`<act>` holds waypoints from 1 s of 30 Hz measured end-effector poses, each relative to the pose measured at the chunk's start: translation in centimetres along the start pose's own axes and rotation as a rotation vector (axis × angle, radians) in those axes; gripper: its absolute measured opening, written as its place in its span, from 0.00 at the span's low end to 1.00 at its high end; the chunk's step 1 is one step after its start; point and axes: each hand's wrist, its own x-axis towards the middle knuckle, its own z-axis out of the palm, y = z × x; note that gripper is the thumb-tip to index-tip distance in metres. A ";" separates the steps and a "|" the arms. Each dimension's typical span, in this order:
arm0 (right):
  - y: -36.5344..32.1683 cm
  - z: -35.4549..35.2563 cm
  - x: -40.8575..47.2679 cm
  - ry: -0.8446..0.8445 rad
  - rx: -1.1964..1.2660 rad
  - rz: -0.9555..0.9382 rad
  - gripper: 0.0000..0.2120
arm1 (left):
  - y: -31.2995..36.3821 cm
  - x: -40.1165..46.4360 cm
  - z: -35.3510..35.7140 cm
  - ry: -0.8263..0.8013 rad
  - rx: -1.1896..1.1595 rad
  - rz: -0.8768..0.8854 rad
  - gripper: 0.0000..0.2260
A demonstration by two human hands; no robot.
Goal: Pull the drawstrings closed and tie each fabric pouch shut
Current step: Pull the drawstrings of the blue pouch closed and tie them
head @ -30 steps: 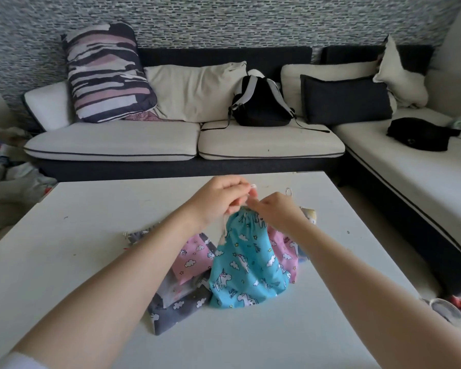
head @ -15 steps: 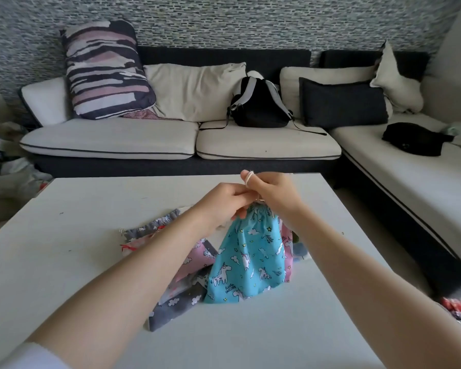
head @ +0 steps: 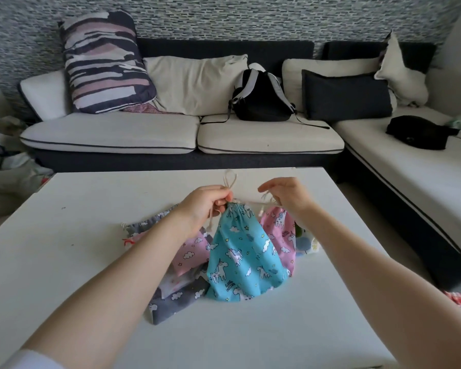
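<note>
My left hand (head: 201, 206) pinches the gathered neck of the blue unicorn pouch (head: 244, 258), fingers curled tight around the bunched fabric and the cream drawstring (head: 230, 180), whose loop stands up above my knuckles. A loose end of cord hangs down below that hand, beside the pouch's left edge. My right hand (head: 286, 194) sits just to the right, fingers bent and pinching the other run of the cord, which stretches taut between my two hands across the pouch's top. The blue pouch stands upright with its mouth drawn shut, its bottom resting on the white tabletop (head: 64, 262) near the middle.

Behind and to the right of it, touching it, is a pink unicorn pouch (head: 281, 230), partly hidden by my right wrist. To the left, under my left forearm, lies a pink cloud pouch (head: 193, 250), and in front of that a grey cloud pouch (head: 175, 302) lies flat on the tabletop. Another grey piece of fabric (head: 147, 225) pokes out further left, with a bit of red cord at its edge; I cannot tell how it is fastened.

Beyond the tabletop is a corner sofa (head: 112, 134) with a striped cushion (head: 101, 65) and a black backpack (head: 260, 98) on its seat.
</note>
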 end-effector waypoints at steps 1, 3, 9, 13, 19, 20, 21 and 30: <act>0.0 0.0 0.2 0.014 0.004 -0.007 0.20 | -0.2 -0.2 -0.1 -0.009 0.049 -0.006 0.15; -1.0 -0.2 0.2 0.054 0.045 -0.051 0.19 | -0.3 -0.3 0.1 -0.005 0.098 -0.054 0.16; -6.2 1.1 -1.8 -0.113 0.196 -0.318 0.19 | 0.2 -0.3 0.5 0.053 0.638 0.014 0.13; -8.4 3.1 -1.9 -0.247 0.349 -0.316 0.19 | -0.1 -1.7 1.2 -0.096 0.782 0.029 0.12; -9.2 5.2 -1.4 -0.302 0.355 -0.166 0.19 | -0.5 -2.6 1.3 -0.202 0.842 0.141 0.14; -9.2 5.2 -1.3 -0.315 0.341 -0.140 0.19 | -0.7 -2.6 1.2 -0.204 0.846 0.154 0.15; -9.0 5.2 -1.2 -0.350 0.285 -0.111 0.19 | -0.9 -2.6 1.0 -0.203 0.835 0.150 0.15; -4.9 3.3 -2.8 -0.358 -0.654 -0.288 0.22 | -1.7 -1.8 0.3 -0.127 0.127 -0.033 0.17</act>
